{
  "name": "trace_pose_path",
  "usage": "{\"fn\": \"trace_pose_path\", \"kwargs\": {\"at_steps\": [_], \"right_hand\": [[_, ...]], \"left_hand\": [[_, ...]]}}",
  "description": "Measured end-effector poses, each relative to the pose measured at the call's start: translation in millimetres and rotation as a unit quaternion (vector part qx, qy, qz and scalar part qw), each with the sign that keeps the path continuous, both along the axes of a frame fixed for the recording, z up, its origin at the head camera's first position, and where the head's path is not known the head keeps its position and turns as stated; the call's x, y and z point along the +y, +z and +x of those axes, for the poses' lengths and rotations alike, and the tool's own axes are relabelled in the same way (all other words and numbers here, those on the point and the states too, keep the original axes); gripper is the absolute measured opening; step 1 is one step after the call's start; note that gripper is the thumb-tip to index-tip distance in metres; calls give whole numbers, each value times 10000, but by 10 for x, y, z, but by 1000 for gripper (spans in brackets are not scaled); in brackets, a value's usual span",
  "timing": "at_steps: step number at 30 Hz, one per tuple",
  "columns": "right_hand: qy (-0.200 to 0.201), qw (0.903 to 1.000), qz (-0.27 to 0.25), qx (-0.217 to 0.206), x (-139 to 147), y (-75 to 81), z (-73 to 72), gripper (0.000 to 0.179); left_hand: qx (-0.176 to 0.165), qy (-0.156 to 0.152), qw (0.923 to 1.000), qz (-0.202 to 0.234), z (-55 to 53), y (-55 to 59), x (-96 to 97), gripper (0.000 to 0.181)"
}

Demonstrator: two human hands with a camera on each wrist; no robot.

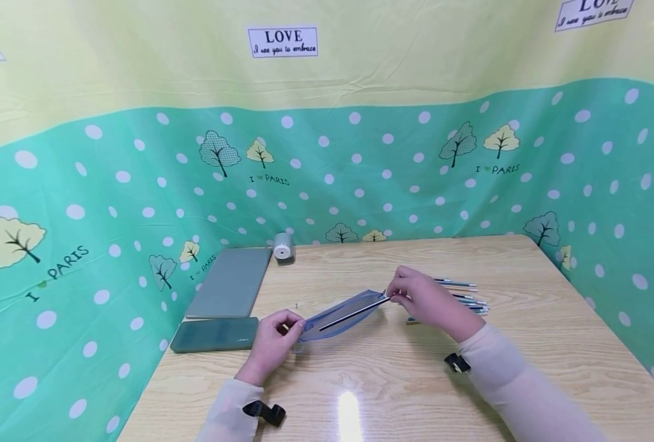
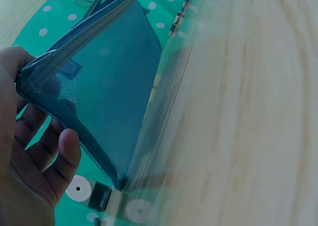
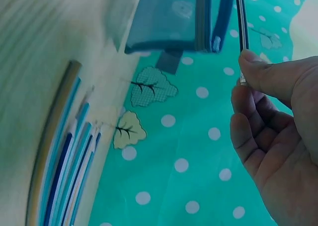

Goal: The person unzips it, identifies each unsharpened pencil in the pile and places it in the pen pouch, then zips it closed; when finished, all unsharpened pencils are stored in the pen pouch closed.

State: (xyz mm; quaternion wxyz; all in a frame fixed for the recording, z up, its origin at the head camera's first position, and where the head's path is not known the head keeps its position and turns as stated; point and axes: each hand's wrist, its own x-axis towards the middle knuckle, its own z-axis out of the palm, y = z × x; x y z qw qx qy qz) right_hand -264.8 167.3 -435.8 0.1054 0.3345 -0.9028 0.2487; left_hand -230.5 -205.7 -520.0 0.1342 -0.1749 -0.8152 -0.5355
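Observation:
A blue mesh zip pouch (image 1: 346, 309) is held above the table, tilted up toward the right, its zipped side open. My left hand (image 1: 274, 337) pinches the pouch's left end; in the left wrist view the thumb lies out of frame and the other fingers (image 2: 69, 146) curl beneath the zip edge. Between thumb and fingertips, my right hand (image 1: 423, 298) pinches a dark pencil (image 3: 242, 22) by its pale end. In the head view the pencil lies lengthwise along the pouch's opening. Several more pencils (image 1: 470, 301) lie on the table beside the right hand.
At the left of the wooden table (image 1: 382, 393) lie a grey flat folder-like thing (image 1: 229, 282) and a dark green case (image 1: 214, 334). A small white-and-grey pencil sharpener (image 1: 284, 247) stands at the back edge. A dotted green curtain (image 1: 327, 166) hangs behind and at both sides.

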Motion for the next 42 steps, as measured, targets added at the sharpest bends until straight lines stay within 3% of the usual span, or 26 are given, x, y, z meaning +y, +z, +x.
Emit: {"fn": "trace_pose_path", "kwargs": {"at_steps": [9, 17, 24, 28, 42], "right_hand": [[51, 9994, 69, 331, -142, -99, 32, 12], [282, 9953, 37, 927, -233, -192, 19, 12], [418, 9898, -122, 1356, -298, -265, 17, 15], [372, 9888, -138, 1436, -307, -282, 18, 16], [195, 9933, -81, 1139, -273, -252, 27, 16]], "left_hand": [[58, -162, 9998, 108, 18, -8, 44, 11], [100, -124, 9998, 102, 49, 13, 103, 11], [91, -200, 9996, 179, 172, 228, 178, 7], [170, -267, 9992, 242, 236, 325, 202, 7], [56, -297, 9992, 251, 244, 341, 200, 8]]}}
